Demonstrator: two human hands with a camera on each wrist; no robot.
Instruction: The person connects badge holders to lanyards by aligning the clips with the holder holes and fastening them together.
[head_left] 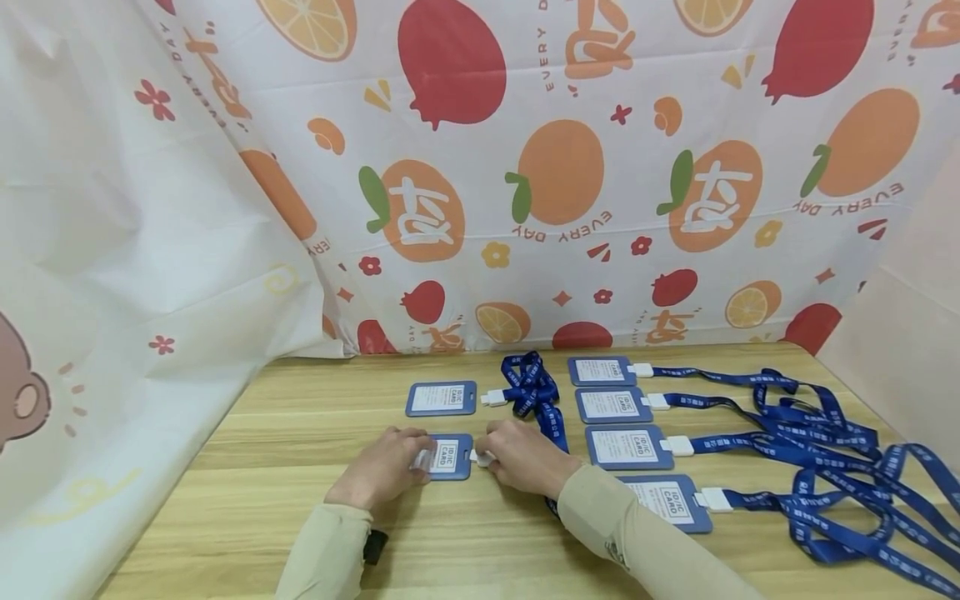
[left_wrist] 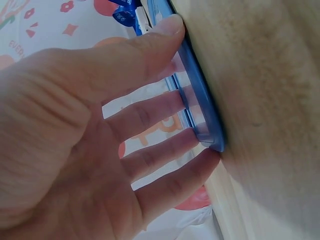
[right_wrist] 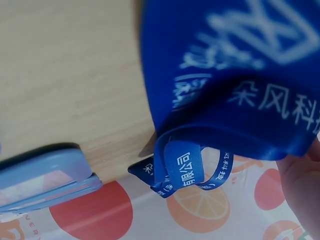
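Observation:
My left hand [head_left: 382,468] holds the left end of a blue ID card holder [head_left: 448,457] on the table. In the left wrist view, thumb and fingertips press opposite long edges of the card holder [left_wrist: 212,117]. My right hand [head_left: 525,457] pinches the white clip [head_left: 474,456] of a blue lanyard at the holder's slotted right end. Fingers partly hide the clip, so whether it is hooked in the slot is unclear. Printed lanyard strap [right_wrist: 200,115] fills much of the right wrist view, beside part of the right hand [right_wrist: 302,175].
Behind lies another card holder [head_left: 441,398], apart from a white clip [head_left: 493,398] on a bunched lanyard [head_left: 532,387]. To the right, several holders are joined to lanyards [head_left: 795,442] in a column; my right sleeve [head_left: 622,521] covers part of the nearest. A fruit-print curtain [head_left: 487,192] hangs behind the table.

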